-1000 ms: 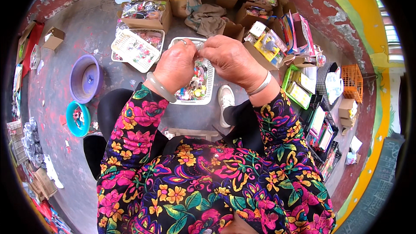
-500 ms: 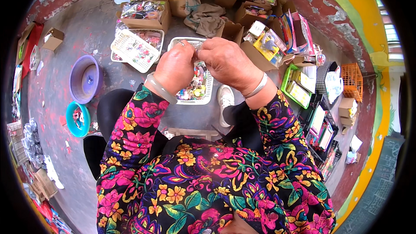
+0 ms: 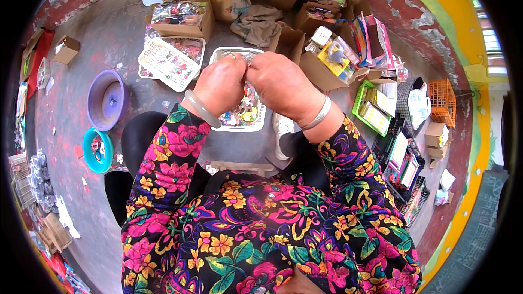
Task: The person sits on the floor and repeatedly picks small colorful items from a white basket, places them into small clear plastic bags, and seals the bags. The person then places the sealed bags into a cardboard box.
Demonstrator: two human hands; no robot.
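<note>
So both hands are up front and close together, knuckles almost meeting. The left hand [image 3: 222, 80] comes in from the lower left, back of the hand up, with a thin ring [image 3: 233, 56] on one finger and a pale, smooth, round bangle [image 3: 202, 111] at the wrist. The right hand [image 3: 281, 86] angles in from the other side, wrist bent inward, wearing a flat silver-coloured metal cuff [image 3: 320, 113]. Fingers on both look curled in, but the tips are tucked out of sight behind the hands — can't tell if they're pinching anything.

Right under them is a white rectangular plastic basket [image 3: 262, 110] full of small multicoloured pieces [image 3: 248, 113], partly blocked by the hands. Just right of it there's a white shoe [image 3: 284, 126]. Over to the left, a white openwork plastic tray [image 3: 166, 61] sits tilted — and farther left there's a round purple plastic basin [image 3: 99, 98].
</note>
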